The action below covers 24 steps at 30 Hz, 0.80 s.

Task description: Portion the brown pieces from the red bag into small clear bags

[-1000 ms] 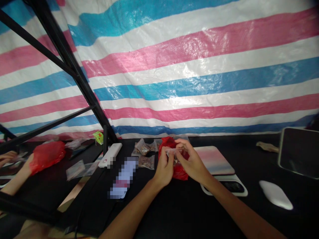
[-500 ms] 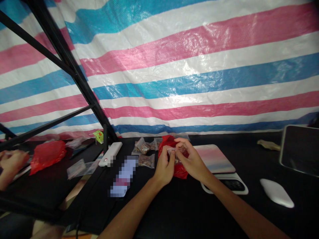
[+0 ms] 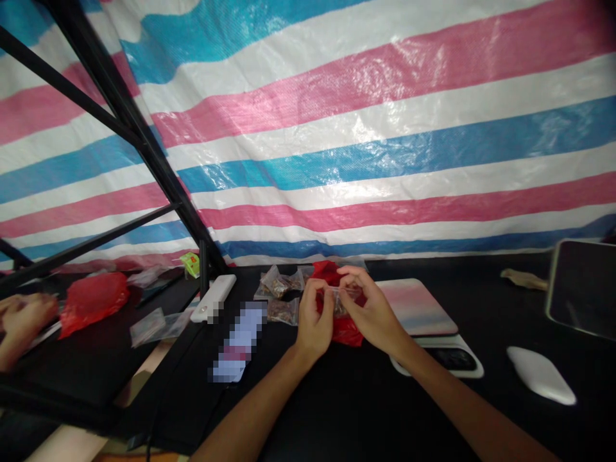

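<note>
My left hand and my right hand meet over a red plastic bag on the black table. Both pinch the top edge of a small clear pouch with brown bits inside. The fingers of both hands are closed on it. Several filled clear pouches lie just left of my hands, one nearer to me.
A kitchen scale stands right of my hands. A white oval object and a dark tablet lie far right. A white bar and a blurred packet lie left. Another person's hand works by a second red bag.
My hands stay on the pouch; the left hand has shifted slightly left along its top edge. The other person's hand at far left moved in toward their table.
</note>
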Motion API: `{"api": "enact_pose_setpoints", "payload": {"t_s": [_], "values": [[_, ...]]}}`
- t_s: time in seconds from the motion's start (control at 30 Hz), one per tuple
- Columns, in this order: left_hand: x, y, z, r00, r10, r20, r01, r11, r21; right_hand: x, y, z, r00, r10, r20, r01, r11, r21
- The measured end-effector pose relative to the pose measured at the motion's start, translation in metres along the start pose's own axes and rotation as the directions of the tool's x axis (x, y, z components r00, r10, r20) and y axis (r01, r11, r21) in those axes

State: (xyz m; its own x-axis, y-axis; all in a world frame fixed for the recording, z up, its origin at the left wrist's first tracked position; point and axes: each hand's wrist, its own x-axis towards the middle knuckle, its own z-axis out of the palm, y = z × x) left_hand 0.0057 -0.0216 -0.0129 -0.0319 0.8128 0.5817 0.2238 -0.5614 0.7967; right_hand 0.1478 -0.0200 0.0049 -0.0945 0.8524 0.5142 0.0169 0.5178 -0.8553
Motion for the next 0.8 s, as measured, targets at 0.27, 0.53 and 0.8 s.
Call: {"api": "enact_pose_setpoints", "payload": {"t_s": [0.27,0.53,0.8], "values": [[0.003,0.004,-0.003,0.991,0.135,0.019,-0.136,0.990,0.036,-0.002,0.000,0.001,1.000,-0.020,0.019,0.021,0.998,-0.060],[0.001,0.006,-0.002,0.993,0.114,-0.034,-0.111,0.991,0.069,-0.001,-0.005,0.001,1.000,0.013,0.017,-0.014,1.000,0.023],[0.035,-0.016,-0.036,0.792,-0.040,-0.609,0.181,0.968,0.172,0.005,0.011,-0.009,0.977,-0.073,-0.201,0.016,0.962,-0.274]]}}
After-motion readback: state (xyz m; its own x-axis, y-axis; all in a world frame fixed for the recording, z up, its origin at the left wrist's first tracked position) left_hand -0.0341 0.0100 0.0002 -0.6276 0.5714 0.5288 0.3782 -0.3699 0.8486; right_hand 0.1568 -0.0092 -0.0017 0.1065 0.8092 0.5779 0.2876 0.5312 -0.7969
